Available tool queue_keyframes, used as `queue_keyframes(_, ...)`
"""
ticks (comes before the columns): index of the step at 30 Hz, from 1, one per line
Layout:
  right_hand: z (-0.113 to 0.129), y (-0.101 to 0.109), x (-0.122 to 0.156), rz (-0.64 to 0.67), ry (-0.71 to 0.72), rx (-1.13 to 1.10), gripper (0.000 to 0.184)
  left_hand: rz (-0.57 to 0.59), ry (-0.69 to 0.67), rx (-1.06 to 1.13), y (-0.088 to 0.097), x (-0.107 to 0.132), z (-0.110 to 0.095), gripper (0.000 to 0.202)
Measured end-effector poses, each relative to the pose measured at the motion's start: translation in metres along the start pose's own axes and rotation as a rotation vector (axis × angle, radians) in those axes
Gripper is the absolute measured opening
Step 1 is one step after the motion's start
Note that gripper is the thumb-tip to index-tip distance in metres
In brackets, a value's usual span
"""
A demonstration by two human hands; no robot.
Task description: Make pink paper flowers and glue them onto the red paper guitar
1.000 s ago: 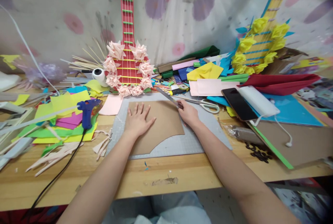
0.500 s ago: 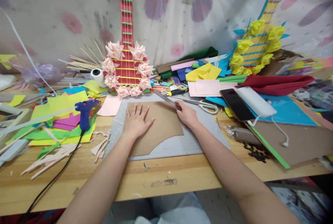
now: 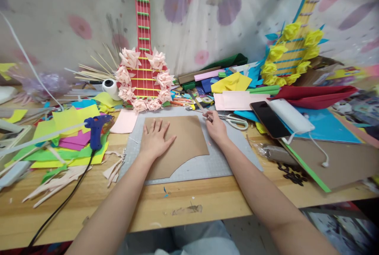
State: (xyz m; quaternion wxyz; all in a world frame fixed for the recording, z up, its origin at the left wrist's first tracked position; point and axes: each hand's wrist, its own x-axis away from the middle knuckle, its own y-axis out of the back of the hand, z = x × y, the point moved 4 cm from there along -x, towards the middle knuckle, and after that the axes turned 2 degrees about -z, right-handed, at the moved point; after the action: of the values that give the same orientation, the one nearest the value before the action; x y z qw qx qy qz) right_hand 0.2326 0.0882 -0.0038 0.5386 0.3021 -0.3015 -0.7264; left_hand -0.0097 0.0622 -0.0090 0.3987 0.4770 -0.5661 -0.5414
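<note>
A sheet of brown cardboard (image 3: 186, 140) with a curved cut along its lower right edge lies on the grey cutting mat (image 3: 237, 156). My left hand (image 3: 155, 140) rests flat on the cardboard's left part, fingers spread. Just past the right edge of the cardboard, my right hand (image 3: 217, 128) is closed round one end of a narrow metal ruler (image 3: 197, 101). The ruler's far end points up and left, toward the pens at the back. Scissors (image 3: 235, 121) with pale handles lie beside the right hand.
A blue glue gun (image 3: 96, 130) with a black cable stands at left by coloured paper scraps (image 3: 68, 120). Behind the mat leans a red paper guitar (image 3: 143, 42) with pink flowers. A phone (image 3: 269, 119) and white power bank (image 3: 291, 115) lie at right.
My right hand has moved a little to the right, taking the ruler off the cardboard's upper right corner and turning it more upright. My left hand stays in place.
</note>
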Motion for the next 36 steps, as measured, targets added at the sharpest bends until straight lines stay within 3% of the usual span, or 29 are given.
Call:
queue_keyframes(4,-0.005,-0.001,-0.006,0.013,0.002,-0.057,0.04,0.015,0.005,-0.001,0.001,0.0,-0.001,0.068)
queue_keyframes(12,-0.003,-0.004,-0.031,0.236,-0.07,-0.261,0.032,0.01,-0.004,-0.019,0.001,0.0,0.0,0.068)
queue_keyframes(16,0.001,-0.005,-0.044,0.191,-0.093,-0.355,0.022,0.022,0.003,-0.02,0.0,0.0,-0.001,0.068)
queue_keyframes(21,0.0,-0.015,-0.038,0.118,-0.088,-0.354,0.016,0.014,0.001,-0.024,0.002,0.001,-0.002,0.068)
queue_keyframes(36,-0.002,-0.016,-0.035,0.188,-0.107,-0.409,0.018,0.066,0.035,-0.039,0.003,0.001,-0.003,0.066)
